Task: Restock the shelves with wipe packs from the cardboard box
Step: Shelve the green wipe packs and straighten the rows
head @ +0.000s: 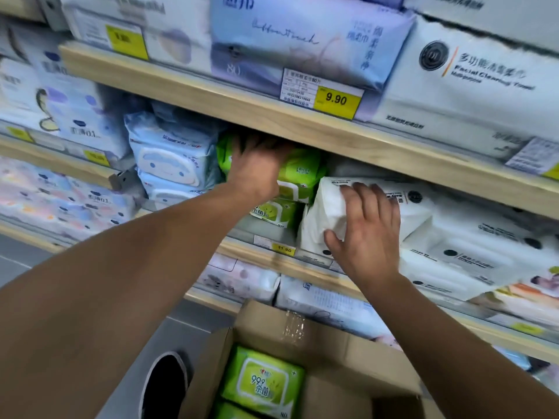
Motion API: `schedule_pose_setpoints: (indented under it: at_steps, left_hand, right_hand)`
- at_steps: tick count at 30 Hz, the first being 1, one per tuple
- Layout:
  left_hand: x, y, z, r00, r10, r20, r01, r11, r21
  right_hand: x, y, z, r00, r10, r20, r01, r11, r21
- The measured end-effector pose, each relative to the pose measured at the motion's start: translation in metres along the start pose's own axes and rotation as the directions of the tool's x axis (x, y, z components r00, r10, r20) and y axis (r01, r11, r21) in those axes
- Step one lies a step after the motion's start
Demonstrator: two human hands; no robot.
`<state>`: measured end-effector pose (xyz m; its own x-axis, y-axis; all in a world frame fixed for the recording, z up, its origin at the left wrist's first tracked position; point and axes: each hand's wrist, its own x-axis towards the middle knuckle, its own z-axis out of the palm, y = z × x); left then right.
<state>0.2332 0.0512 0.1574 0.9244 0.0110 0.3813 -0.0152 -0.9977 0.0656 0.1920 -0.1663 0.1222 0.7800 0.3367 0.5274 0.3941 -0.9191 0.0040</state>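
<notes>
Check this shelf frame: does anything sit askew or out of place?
The white pack under the right hand stands tilted on end and overhangs the shelf edge, unlike the flat stacks beside it. The left hand rests on the green packs.

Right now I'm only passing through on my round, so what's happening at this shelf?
A person is restocking wipes. The left hand pushes a green wipe pack onto the stack on the middle shelf. The right hand lies flat against the neighbouring white pack. More green packs remain in the open cardboard box below.
</notes>
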Motion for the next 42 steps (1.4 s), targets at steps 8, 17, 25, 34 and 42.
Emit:
schedule_pose_setpoints:
  at_steps: [8, 17, 25, 34, 42]
  left_hand:
    - [0.007, 0.008, 0.018, 0.999, -0.036, 0.021, 0.037, 0.999, -0.030]
    - [-0.027, -0.005, 0.018, 0.995, -0.012, -0.098, 0.008, 0.999, -0.048]
    - [-0.125, 0.000, -0.003, 0.999, 0.023, -0.033, -0.027, 0.991, -0.133]
    - [-0.264, 0.032, 0.021, 0.953, -0.002, 0.304, 0.072, 0.973, -0.219]
    - [-0.343, 0.052, 0.075, 0.826, 0.095, 0.556, 0.023, 0.979, -0.201]
  right_hand:
    - [0.000, -0.002, 0.007, 1.000, 0.022, -0.012, -0.022, 1.000, 0.003]
    - [-0.005, -0.006, -0.003, 0.998, 0.043, 0.044, -0.044, 0.999, 0.014]
    - [-0.059, -0.032, -0.029, 0.995, -0.017, 0.102, 0.003, 0.991, 0.134]
    - [-0.177, -0.058, -0.021, 0.882, -0.106, 0.459, -0.019, 0.965, 0.261]
    - [-0.266, -0.049, 0.014, 0.685, -0.174, 0.708, -0.035, 0.962, 0.271]
